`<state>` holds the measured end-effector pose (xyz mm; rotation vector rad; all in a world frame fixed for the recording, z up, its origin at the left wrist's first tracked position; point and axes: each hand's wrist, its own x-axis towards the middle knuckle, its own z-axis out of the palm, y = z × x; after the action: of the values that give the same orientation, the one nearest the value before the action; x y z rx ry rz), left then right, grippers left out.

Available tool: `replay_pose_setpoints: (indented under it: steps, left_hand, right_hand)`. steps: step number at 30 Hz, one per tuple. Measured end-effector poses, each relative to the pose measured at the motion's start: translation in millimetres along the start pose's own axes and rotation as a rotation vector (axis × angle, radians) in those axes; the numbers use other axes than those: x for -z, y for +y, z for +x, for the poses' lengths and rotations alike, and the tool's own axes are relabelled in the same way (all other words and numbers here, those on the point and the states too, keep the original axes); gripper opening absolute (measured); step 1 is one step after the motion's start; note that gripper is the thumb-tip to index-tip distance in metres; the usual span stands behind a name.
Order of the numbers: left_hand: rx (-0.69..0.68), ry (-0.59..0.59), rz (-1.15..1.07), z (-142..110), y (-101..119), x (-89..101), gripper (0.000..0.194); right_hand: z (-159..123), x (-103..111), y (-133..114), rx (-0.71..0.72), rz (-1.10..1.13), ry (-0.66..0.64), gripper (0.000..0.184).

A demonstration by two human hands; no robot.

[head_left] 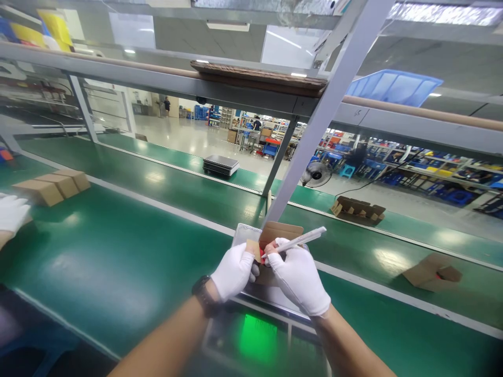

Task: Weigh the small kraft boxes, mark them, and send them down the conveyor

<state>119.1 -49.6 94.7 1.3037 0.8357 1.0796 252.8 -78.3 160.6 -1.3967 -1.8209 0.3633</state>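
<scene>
In the head view, my gloved left hand [234,269] pinches a small brown cardboard flap [253,250] at the left side of an open cardboard box [282,230]. My gloved right hand [299,277] grips a slim white pen-like stick [310,236], which slants up to the right. Its lower end is close to the box opening, where something red [262,254] shows between my hands. Beneath the box is a weighing scale [245,233], its green display [257,335] lit but blurred. My hands cover much of the box and its contents.
Several closed cardboard boxes [61,186] stand on the green conveyor [118,251] at left, near a co-worker's gloved hand [11,213]. A grey post [310,136] rises behind my box. Another scale [220,164], a brown carton [357,210] and an open box [432,272] lie beyond.
</scene>
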Motion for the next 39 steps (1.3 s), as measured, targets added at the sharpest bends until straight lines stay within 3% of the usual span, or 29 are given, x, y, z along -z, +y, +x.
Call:
replay_pose_setpoints:
  steps: [3,5,7,8,9,11,13,14,16,19,23,25,28,33,39]
  left_hand:
    - [0.014,-0.001,-0.035,-2,1,3.4,0.055]
    - [0.007,0.053,-0.07,-3,2,7.5,0.055]
    - [0.001,0.134,-0.077,-3,3,9.8,0.054]
    - [-0.009,0.155,-0.081,-1,4,9.1,0.052]
    - [-0.025,0.142,-0.083,1,6,6.9,0.049]
    - [-0.081,0.03,-0.079,6,8,-1.4,0.042]
    - [-0.146,-0.078,-0.079,10,9,-11.4,0.041]
    - [-0.175,-0.094,-0.064,11,9,-15.3,0.042]
    - [-0.234,-0.062,0.019,11,9,-17.6,0.038]
    - [-0.35,-0.027,0.318,2,13,-7.2,0.022]
    - [-0.458,-0.076,0.697,-11,26,9.4,0.023]
    - [-0.495,-0.092,0.811,-13,34,9.7,0.026]
    - [-0.497,-0.084,0.841,-13,38,3.4,0.027]
    - [-0.449,-0.056,0.771,-15,29,1.8,0.028]
    - [-0.506,-0.134,1.008,-14,28,5.4,0.045]
  right_hand:
    - [-13,13,12,-0.07,0.336,0.131,0.025]
    - [-20,26,28,-0.106,0.565,0.357,0.027]
    - [-22,37,47,-0.162,0.595,0.589,0.039]
    - [-21,40,55,-0.206,0.554,0.616,0.043]
    - [-19,42,62,-0.255,0.516,0.553,0.044]
    - [-14,39,68,-0.314,0.507,0.23,0.042]
    - [-9,33,67,-0.259,0.548,-0.077,0.037]
    - [-7,30,66,-0.204,0.547,-0.139,0.033]
    - [-5,28,66,-0.075,0.497,-0.089,0.024]
    - [-7,39,73,0.116,0.356,-0.038,0.015]
    - [-9,63,76,0.206,0.234,-0.313,0.017]
    - [-8,68,71,0.274,0.157,-0.359,0.02]
    - [-5,67,62,0.343,0.061,-0.327,0.016]
    - [-7,63,65,0.339,0.104,-0.303,0.016]
    - [-18,56,78,0.536,0.071,-0.206,0.027]
